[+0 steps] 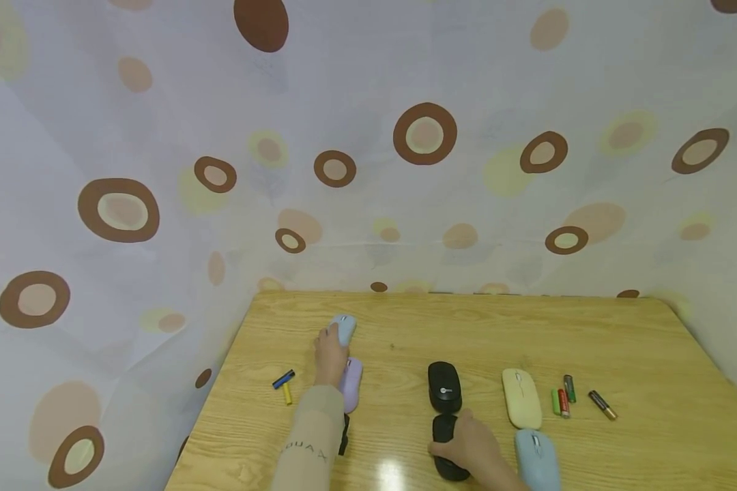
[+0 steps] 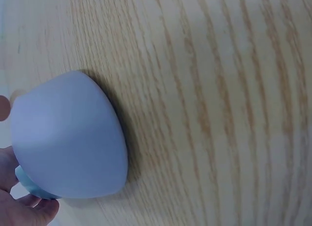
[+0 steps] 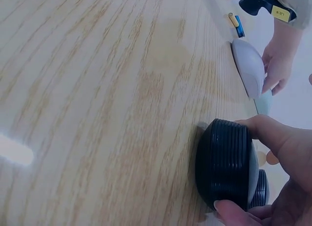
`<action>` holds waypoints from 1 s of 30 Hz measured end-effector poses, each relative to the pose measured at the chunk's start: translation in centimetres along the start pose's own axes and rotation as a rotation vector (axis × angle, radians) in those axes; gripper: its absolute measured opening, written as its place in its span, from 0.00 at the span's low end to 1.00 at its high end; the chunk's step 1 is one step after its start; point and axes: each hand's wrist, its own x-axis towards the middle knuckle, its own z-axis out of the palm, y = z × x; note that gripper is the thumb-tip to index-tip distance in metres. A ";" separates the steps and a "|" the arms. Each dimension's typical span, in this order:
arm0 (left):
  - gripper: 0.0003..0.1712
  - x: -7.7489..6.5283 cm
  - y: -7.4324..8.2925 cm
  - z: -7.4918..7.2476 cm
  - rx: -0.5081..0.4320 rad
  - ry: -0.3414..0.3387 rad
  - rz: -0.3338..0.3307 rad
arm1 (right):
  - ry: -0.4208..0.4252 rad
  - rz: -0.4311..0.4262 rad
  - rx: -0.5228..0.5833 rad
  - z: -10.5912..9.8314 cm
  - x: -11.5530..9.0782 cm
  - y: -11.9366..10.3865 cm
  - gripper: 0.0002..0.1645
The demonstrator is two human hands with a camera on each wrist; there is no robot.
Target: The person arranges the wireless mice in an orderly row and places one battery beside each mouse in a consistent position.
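My left hand (image 1: 330, 358) grips a light blue computer mouse (image 1: 346, 326) at the far left of the table. Right behind that one lies a lavender mouse (image 1: 353, 387), which fills much of the left wrist view, where fingers (image 2: 29, 214) curl at the side of the light blue mouse (image 2: 33, 185). With thumb and fingers on opposite sides, my right hand (image 1: 475, 447) holds a black mouse (image 1: 445, 428); its ribbed side (image 3: 226, 162) faces the right wrist camera. A second black mouse (image 1: 444, 385), bearing a small white logo, sits just beyond it, end to end.
Right of the black pair lie a cream mouse (image 1: 522, 398) and another light blue mouse (image 1: 537, 460). Several small batteries (image 1: 564, 402) lie farther right, one apart (image 1: 602, 404). Blue batteries (image 1: 284, 379) and a yellow battery (image 1: 287, 393) lie at left. A spotted cloth (image 1: 368, 204) hangs behind the wooden table (image 1: 405, 327).
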 end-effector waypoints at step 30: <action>0.32 -0.3 -0.2 -1.1 -0.099 0.056 -0.040 | 0.008 -0.011 -0.006 -0.3 -0.3 -0.1 0.53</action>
